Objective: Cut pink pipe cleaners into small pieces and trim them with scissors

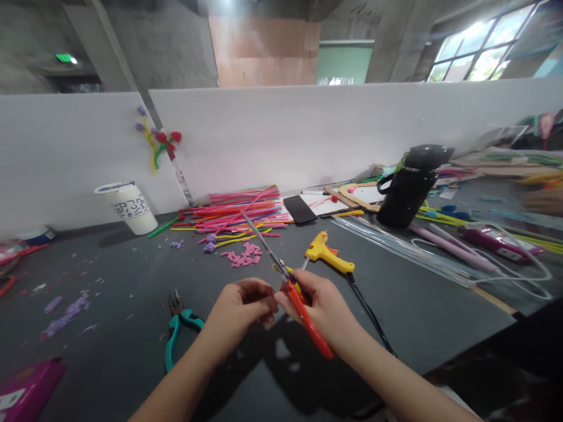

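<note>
In my right hand [323,299] is a pair of scissors [308,322] with red handles, its blades pointing up and away to the left. My left hand [244,305] is closed, thumb against the curled fingers, close to the right fingertips; whatever it pinches is hidden or too small to make out. Just beyond the hands lies a pile of short pink pipe cleaner pieces [244,256]. A yellow glue gun [329,253] rests right of the scissors. Teal-handled pliers [173,340] lie open beside my left forearm.
Pink and red pipe cleaners [237,214] lie along the white partition, near a black phone [299,209]. A white cup [132,208] stands left, a black jug [411,187] right. Clear glue sticks [396,249] and purple scraps [68,316] lie around. Another person's blurred hand [543,202] shows far right.
</note>
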`<move>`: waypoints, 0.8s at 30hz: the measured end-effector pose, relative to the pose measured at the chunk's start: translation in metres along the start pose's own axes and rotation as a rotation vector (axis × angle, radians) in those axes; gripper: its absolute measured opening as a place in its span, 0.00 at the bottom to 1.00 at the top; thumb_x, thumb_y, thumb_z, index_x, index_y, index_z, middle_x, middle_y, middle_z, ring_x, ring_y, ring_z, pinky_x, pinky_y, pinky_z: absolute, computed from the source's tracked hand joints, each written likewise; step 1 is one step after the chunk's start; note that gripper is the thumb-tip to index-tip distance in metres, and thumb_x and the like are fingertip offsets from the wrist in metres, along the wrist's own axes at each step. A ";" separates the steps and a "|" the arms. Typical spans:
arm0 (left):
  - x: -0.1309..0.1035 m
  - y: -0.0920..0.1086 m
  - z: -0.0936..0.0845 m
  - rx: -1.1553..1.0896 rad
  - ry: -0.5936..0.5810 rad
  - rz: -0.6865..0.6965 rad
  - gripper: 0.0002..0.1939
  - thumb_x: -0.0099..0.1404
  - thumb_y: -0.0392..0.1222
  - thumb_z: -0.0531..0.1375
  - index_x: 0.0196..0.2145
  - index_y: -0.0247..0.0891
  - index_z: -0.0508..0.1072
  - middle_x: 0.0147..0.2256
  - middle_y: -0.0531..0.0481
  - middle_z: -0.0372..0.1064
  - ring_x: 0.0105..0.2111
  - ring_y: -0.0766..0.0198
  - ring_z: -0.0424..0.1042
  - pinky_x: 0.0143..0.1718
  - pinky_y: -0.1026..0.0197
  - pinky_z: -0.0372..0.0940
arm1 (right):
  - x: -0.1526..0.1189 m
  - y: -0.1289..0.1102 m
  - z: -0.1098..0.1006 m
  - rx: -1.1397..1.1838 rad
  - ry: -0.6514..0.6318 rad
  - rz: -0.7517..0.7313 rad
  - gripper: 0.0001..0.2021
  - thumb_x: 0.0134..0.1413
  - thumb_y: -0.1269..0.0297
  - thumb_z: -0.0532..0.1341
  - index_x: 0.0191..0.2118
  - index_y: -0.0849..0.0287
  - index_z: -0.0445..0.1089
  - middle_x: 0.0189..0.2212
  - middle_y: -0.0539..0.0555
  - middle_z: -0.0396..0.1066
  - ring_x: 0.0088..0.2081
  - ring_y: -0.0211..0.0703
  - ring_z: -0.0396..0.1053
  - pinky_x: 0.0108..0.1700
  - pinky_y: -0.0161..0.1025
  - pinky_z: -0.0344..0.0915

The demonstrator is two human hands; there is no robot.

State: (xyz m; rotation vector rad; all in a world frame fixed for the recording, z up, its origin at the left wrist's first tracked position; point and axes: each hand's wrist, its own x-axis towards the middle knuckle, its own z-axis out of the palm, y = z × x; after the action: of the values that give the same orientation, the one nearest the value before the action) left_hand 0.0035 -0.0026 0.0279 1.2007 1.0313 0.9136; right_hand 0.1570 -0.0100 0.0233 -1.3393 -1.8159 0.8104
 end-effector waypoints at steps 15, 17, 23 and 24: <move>-0.004 0.017 -0.014 -0.204 0.168 0.222 0.02 0.53 0.34 0.58 0.25 0.34 0.71 0.20 0.54 0.66 0.20 0.73 0.63 0.23 0.71 0.58 | -0.014 0.016 -0.008 -0.655 -0.049 -0.115 0.15 0.46 0.49 0.52 0.30 0.58 0.58 0.22 0.51 0.66 0.23 0.43 0.64 0.24 0.34 0.49; -0.003 0.017 -0.014 -0.213 0.157 0.227 0.02 0.52 0.33 0.58 0.24 0.35 0.71 0.20 0.54 0.67 0.20 0.74 0.63 0.23 0.71 0.58 | -0.014 0.016 -0.007 -0.675 -0.052 -0.120 0.14 0.47 0.51 0.52 0.30 0.58 0.58 0.21 0.51 0.66 0.23 0.43 0.64 0.23 0.34 0.49; -0.004 0.016 -0.014 -0.219 0.147 0.220 0.02 0.53 0.34 0.58 0.25 0.36 0.72 0.20 0.55 0.67 0.20 0.74 0.63 0.23 0.71 0.58 | -0.014 0.016 -0.006 -0.676 -0.055 -0.135 0.13 0.48 0.53 0.51 0.30 0.58 0.58 0.21 0.51 0.67 0.23 0.44 0.65 0.23 0.34 0.48; -0.004 0.016 -0.014 -0.220 0.147 0.219 0.02 0.53 0.34 0.58 0.25 0.36 0.71 0.20 0.55 0.67 0.20 0.73 0.63 0.23 0.71 0.58 | -0.014 0.015 -0.006 -0.673 -0.056 -0.138 0.12 0.48 0.53 0.51 0.30 0.58 0.58 0.21 0.52 0.67 0.23 0.44 0.65 0.23 0.34 0.48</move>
State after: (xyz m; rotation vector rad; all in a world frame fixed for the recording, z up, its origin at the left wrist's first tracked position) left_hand -0.0115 0.0001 0.0437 1.0866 0.8990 1.2689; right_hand 0.1722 -0.0196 0.0111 -1.5704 -2.3074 0.1505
